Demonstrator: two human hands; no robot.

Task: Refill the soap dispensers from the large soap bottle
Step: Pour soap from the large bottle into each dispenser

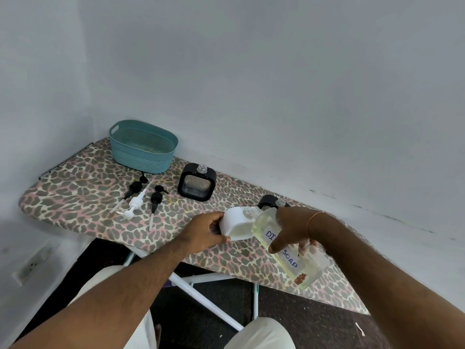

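Note:
My right hand (pixel 293 229) grips the large clear soap bottle (pixel 289 250), labelled for dish soap and holding pale yellow liquid. It is tilted, with its mouth at the open neck of the white dispenser (pixel 235 224). That dispenser stands near the board's front edge, and my left hand (pixel 206 231) holds it by its left side. A black dispenser (pixel 197 182) stands uncapped further back. A second black dispenser (pixel 270 201) is mostly hidden behind the bottle and my right hand.
Three pump heads lie loose on the leopard-print ironing board (pixel 75 197): two black (pixel 134 188) (pixel 156 197) and one white (pixel 134 204). A teal basket (pixel 143 147) stands at the back left. Walls close in behind and to the left.

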